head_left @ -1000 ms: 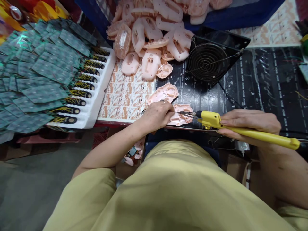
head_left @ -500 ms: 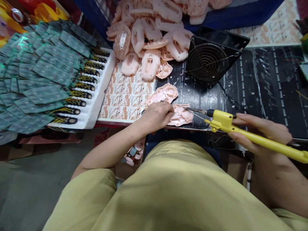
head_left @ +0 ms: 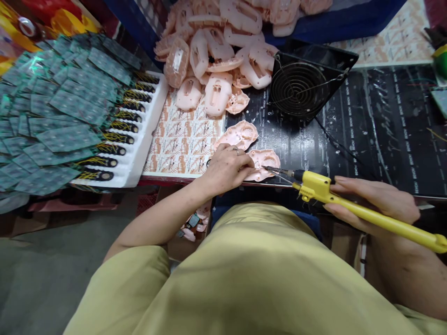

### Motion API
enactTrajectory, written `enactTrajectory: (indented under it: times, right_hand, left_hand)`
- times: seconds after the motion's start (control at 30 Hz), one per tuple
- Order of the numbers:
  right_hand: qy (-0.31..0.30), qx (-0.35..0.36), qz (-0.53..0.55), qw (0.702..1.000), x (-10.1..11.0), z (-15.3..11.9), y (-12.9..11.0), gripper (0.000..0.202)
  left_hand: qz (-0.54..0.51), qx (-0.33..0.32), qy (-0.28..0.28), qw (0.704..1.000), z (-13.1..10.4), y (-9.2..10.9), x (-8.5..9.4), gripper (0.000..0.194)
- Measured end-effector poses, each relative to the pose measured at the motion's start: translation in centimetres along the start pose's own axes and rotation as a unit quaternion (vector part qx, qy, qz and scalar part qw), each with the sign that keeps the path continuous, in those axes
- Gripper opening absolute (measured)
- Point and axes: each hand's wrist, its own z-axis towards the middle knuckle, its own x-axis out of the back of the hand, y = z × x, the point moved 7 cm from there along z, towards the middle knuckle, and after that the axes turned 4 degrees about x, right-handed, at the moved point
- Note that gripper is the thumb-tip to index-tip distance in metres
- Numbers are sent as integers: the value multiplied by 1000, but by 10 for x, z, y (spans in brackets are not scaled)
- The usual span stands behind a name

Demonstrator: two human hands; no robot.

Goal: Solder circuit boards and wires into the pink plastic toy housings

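Note:
In my right hand [head_left: 377, 204] is a yellow soldering iron [head_left: 316, 185] with a wire feed tube beside its tip. The metal tip reaches down over the inside of a pink plastic shell half [head_left: 267, 160] at the table's front edge. My left hand [head_left: 228, 167], with a ring on one finger, bends over the left part of this shell. Its thumb and fingertips are pinched together there, and what lies between them is hidden. A second pink shell half [head_left: 240, 134] lies just behind, its inner side facing up.
A black fan [head_left: 296, 88] stands behind the shells, its cable trailing right. Pink housings [head_left: 218, 93] are heaped at the back before a blue crate [head_left: 335, 30]. To the left, green circuit boards [head_left: 70, 102] with yellow wires lie on a white foam tray [head_left: 139, 158].
The iron's tip has moved slightly left and down, further over the near shell. My left hand has shifted a little, staying at the shell's left side.

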Motion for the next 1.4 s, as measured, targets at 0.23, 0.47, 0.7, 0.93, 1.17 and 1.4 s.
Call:
enactTrajectory:
  times: [0.23,0.47,0.7,0.93,1.17,1.4]
  right_hand:
    - [1,22,122,992,-12,-2,5,31]
    - [-30,53,139,988,-15,8,1,29]
    - [-13,-14,118,993,1,0,17,40]
    - [39,-36,11,999,-4,-1,10,54]
    - [-60,61,6,996,-42,-1,1,49]
    - [-88,141,-63,984,-86,8,4,35]
  left_hand:
    - [21,9,-7,1000,4,0,-3,18]
    - [15,30,-39,999,7,1,-2,18]
    - [19,28,-50,998,10,0,-1,16]
    - [28,29,-64,997,9,3,-3,18]
    - [61,81,75,992,8,-42,27,37]
    - [115,42,-43,992,36,-62,12,32]
